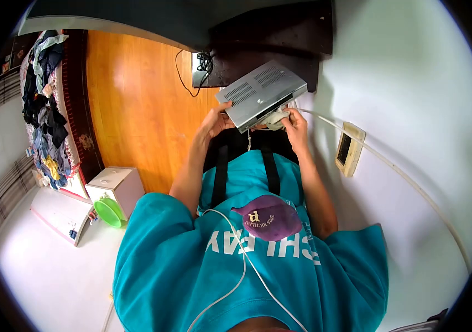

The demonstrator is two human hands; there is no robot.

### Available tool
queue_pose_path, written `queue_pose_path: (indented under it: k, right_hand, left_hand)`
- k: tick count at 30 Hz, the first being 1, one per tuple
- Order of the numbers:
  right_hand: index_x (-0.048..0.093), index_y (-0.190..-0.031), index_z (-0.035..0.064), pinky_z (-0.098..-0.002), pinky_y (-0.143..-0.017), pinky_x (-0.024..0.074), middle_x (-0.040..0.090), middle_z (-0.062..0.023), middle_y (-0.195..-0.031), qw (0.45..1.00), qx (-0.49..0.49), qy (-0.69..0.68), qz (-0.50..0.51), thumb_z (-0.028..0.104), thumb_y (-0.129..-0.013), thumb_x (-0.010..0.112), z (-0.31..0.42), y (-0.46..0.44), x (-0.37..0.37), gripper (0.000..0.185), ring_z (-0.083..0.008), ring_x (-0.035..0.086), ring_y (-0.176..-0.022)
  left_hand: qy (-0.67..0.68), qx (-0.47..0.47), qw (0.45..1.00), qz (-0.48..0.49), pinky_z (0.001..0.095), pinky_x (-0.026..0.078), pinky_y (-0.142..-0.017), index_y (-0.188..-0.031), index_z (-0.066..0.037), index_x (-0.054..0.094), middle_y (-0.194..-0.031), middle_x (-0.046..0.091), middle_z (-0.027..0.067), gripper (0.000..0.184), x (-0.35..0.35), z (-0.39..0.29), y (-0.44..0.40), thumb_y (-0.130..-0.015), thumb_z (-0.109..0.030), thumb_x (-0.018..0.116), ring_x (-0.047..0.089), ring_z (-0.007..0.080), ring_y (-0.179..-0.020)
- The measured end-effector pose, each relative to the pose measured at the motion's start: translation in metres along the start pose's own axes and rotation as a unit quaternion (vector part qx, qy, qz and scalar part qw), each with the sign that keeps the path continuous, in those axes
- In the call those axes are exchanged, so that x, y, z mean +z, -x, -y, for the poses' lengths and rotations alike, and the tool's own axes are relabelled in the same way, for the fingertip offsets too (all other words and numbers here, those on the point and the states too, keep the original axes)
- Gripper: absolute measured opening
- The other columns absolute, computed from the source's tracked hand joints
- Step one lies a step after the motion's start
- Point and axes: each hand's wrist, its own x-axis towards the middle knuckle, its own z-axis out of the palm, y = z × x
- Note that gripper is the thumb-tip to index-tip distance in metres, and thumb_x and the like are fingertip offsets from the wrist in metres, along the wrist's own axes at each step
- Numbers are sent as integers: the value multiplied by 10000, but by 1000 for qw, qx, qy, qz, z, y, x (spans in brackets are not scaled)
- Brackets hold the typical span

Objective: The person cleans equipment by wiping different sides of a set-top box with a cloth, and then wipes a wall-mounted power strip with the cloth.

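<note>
A silver set-top box (262,95) with vent slots on top is held tilted in front of my body. My left hand (216,120) grips its left end, thumb on the top face and the other fingers partly hidden at its edge. Against the box's near right side, my right hand (295,126) is closed on a pale, crumpled cloth (276,118). Part of the cloth is hidden behind the fingers and under the box.
A dark cabinet (280,36) stands ahead, with a bundled black cable (205,62) at its left. On the right wall are a socket panel (350,149) and a white cable (413,180). Clothes (48,110) lie piled at left, near a small white cabinet (115,185) and green basin (108,213).
</note>
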Motion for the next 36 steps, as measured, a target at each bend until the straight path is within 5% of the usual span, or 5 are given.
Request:
queue_pose_path:
  k: [13, 20, 23, 29, 36]
  right_hand:
    - [681, -1127, 0, -312, -798, 519, 682, -109, -1109, 926, -273, 220, -137, -24, -856, 689, 58, -20, 28, 272, -216, 649, -918]
    - [690, -1097, 11, -415, -925, 499, 592, -151, -1174, 872, -332, 328, -143, -44, -833, 680, 87, -33, 41, 270, -343, 587, -1081]
    - [697, -1083, 18, -434, -946, 485, 595, -140, -1186, 850, -343, 369, -151, -32, -829, 679, 88, -48, 45, 259, -337, 580, -1077]
    - [693, -1046, 8, -451, -983, 482, 666, -98, -1253, 817, -369, 428, -112, -7, -815, 663, 101, -62, 48, 233, -338, 594, -1106]
    - [667, -1027, -9, -459, -995, 493, 666, -114, -1308, 815, -359, 446, -89, -23, -808, 666, 109, -61, 50, 220, -366, 584, -1131]
  left_hand:
    - [-12, -82, 993, -82, 359, 513, -830, -1230, -111, 649, -1149, 713, 64, 446, -11, -54, -41, -951, -457, 624, 664, 179, -1008]
    - [12, -54, 994, -99, 277, 445, -494, -975, -165, 683, -737, 656, -20, 242, -15, -68, -49, -987, -400, 625, 605, 101, -643]
    - [-71, -46, 978, -193, 278, 461, -496, -963, -156, 674, -754, 654, -23, 236, -7, -76, -44, -989, -387, 630, 603, 100, -648]
    - [-108, -22, 981, -157, 308, 510, -572, -1038, -201, 660, -837, 680, -19, 203, -26, -77, -60, -1008, -400, 631, 637, 128, -732]
    - [-72, -2, 981, -178, 471, 649, -744, -1404, -170, 575, -1184, 701, 60, 380, -17, -73, -50, -1102, -390, 508, 713, 248, -993]
